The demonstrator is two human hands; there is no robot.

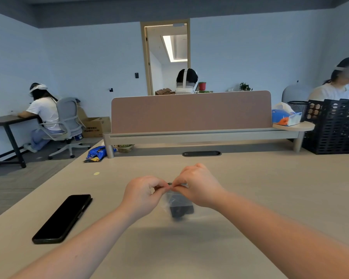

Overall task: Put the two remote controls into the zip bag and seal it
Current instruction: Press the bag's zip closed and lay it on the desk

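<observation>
A clear zip bag (169, 200) hangs a little above the beige table (270, 188), blurred by motion. Dark remote controls (180, 209) show through its lower part; I cannot tell them apart. My left hand (142, 195) pinches the bag's top edge from the left. My right hand (197, 186) pinches the same edge from the right, fingertips almost touching the left ones. The bag's strip is hidden between my fingers.
A black phone (63, 218) lies face down at the left of the table. A blue snack packet (98, 154) sits at the far left corner by the pink divider (189, 111). Black crates (334, 125) stand far right. Other people sit at desks around the room.
</observation>
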